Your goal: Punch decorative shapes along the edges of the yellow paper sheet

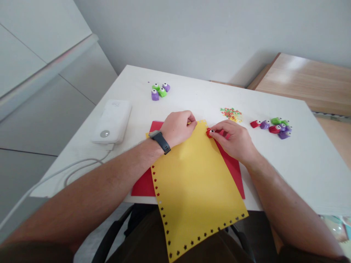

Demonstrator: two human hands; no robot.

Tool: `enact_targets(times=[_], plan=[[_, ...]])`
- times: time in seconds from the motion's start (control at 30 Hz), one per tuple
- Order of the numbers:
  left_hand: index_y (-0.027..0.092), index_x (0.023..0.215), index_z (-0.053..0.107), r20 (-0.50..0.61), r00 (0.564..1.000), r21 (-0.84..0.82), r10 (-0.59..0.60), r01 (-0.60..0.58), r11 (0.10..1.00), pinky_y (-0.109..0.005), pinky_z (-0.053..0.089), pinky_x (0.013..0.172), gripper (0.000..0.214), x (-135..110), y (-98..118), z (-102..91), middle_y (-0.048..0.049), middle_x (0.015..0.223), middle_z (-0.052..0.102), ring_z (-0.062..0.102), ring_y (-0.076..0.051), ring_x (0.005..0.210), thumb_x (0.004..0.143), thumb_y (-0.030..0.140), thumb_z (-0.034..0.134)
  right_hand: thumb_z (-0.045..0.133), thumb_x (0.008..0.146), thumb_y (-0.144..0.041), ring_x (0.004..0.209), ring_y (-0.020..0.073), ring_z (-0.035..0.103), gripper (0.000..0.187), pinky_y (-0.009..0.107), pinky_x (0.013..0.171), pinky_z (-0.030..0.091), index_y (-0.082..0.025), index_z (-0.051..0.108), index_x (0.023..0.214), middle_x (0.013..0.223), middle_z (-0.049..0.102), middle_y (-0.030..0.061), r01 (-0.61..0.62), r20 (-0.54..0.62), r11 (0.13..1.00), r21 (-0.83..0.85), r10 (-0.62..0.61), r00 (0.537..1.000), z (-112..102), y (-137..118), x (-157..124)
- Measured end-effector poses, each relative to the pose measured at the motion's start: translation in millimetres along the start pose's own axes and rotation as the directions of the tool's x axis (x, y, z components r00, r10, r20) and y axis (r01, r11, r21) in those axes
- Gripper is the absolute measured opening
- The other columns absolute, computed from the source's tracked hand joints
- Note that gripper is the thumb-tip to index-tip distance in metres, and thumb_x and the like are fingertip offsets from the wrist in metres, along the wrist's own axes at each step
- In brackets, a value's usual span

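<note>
A yellow sheet of paper (197, 182) with small star holes along its left and bottom edges lies over a red sheet (142, 184) on the white table (301, 164). My left hand (178, 128), with a dark band on its wrist, pinches the yellow sheet's far edge. My right hand (234, 140) grips a small red paper punch (210, 132) at the sheet's far right corner.
A group of purple and green punches (159, 91) sits at the far left. More red, purple and green punches (275, 128) lie at the right, beside a pile of paper cut-outs (231, 114). A white device (113, 121) with a cable rests at the left edge.
</note>
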State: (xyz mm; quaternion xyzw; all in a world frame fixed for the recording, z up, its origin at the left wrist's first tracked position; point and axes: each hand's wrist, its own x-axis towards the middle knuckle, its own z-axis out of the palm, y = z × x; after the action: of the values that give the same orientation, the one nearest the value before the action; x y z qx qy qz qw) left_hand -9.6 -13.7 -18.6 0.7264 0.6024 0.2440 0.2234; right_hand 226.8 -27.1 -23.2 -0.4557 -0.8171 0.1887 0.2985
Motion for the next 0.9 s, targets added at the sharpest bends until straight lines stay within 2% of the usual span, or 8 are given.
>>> enact_targets(times=[0.13,0.3,0.4,0.5,0.63,0.73,0.9], plan=[[0.022,0.096,0.077,-0.004,1.0,0.001,-0.003,0.003,1.0,-0.035,0.056,0.085,0.016,-0.9,0.4,0.2,-0.0047,0.101,0.083,0.075,-0.024,0.091,0.095,0.034,0.066,0.074,0.096,-0.033,0.085,0.0215,0.07,0.014,0.04,0.078,0.058,-0.025,0.078,0.107,0.1,0.077,0.0059,-0.003,-0.024,1.0,-0.001,0.003,1.0,-1.5,0.6,-1.0],[0.022,0.097,0.077,-0.013,0.999,0.01,0.032,-0.032,0.999,-0.035,0.055,0.083,0.018,-0.5,-2.7,2.2,-0.0047,0.1,0.083,0.076,-0.024,0.092,0.096,0.035,0.065,0.067,0.1,-0.042,0.09,0.022,0.071,0.03,0.038,0.072,0.056,-0.022,0.07,0.123,0.109,0.076,0.0081,-0.111,-0.173,0.993,0.051,0.118,0.978,-1.1,9.1,2.7],[0.022,0.099,0.077,-0.02,0.998,0.024,0.052,-0.052,0.998,-0.035,0.055,0.084,0.019,0.1,-5.7,4.4,-0.0053,0.101,0.083,0.076,-0.024,0.094,0.097,0.036,0.064,0.063,0.101,-0.047,0.09,0.0222,0.068,0.031,0.038,0.072,0.054,-0.022,0.068,0.119,0.111,0.075,0.009,-0.158,-0.242,0.987,0.028,0.16,0.957,-0.7,14.8,7.6],[0.022,0.099,0.076,-0.024,0.997,0.027,0.071,-0.071,0.997,-0.035,0.055,0.083,0.019,0.5,-8.1,6.5,-0.0059,0.101,0.083,0.075,-0.024,0.093,0.097,0.035,0.062,0.061,0.102,-0.046,0.09,0.0233,0.066,0.029,0.04,0.075,0.053,-0.022,0.066,0.117,0.11,0.073,0.0097,-0.17,-0.275,0.984,-0.045,0.151,0.949,-3.8,14.9,14.2],[0.022,0.099,0.076,-0.021,0.996,0.021,0.087,-0.087,0.996,-0.034,0.055,0.081,0.02,0.9,-9.6,7.9,-0.0057,0.1,0.082,0.075,-0.024,0.093,0.098,0.035,0.061,0.06,0.101,-0.042,0.1,0.029,0.065,0.028,0.049,0.092,0.052,-0.021,0.064,0.119,0.116,0.07,0.0146,-0.12,-0.245,0.972,-0.2,0.069,0.967,-7.2,7.1,32.5],[0.022,0.098,0.076,-0.029,0.997,0.035,0.077,-0.076,0.996,-0.034,0.055,0.082,0.018,1.8,-9.5,8.3,-0.0049,0.1,0.082,0.075,-0.024,0.093,0.097,0.034,0.063,0.056,0.103,-0.038,0.112,0.0348,0.062,0.027,0.056,0.103,0.046,-0.019,0.064,0.12,0.12,0.07,0.0179,-0.115,-0.207,0.945,-0.307,0.051,0.977,0.4,3.6,53.3],[0.022,0.098,0.076,-0.024,0.998,0.038,0.066,-0.065,0.997,-0.034,0.055,0.082,0.016,3.2,-8.1,7.7,-0.0042,0.099,0.083,0.076,-0.023,0.092,0.097,0.033,0.063,0.049,0.106,-0.036,0.12,0.0398,0.058,0.033,0.057,0.106,0.042,-0.013,0.064,0.124,0.124,0.069,0.0233,-0.121,-0.138,0.879,-0.461,0.064,0.988,23.4,8.5,76.6]])
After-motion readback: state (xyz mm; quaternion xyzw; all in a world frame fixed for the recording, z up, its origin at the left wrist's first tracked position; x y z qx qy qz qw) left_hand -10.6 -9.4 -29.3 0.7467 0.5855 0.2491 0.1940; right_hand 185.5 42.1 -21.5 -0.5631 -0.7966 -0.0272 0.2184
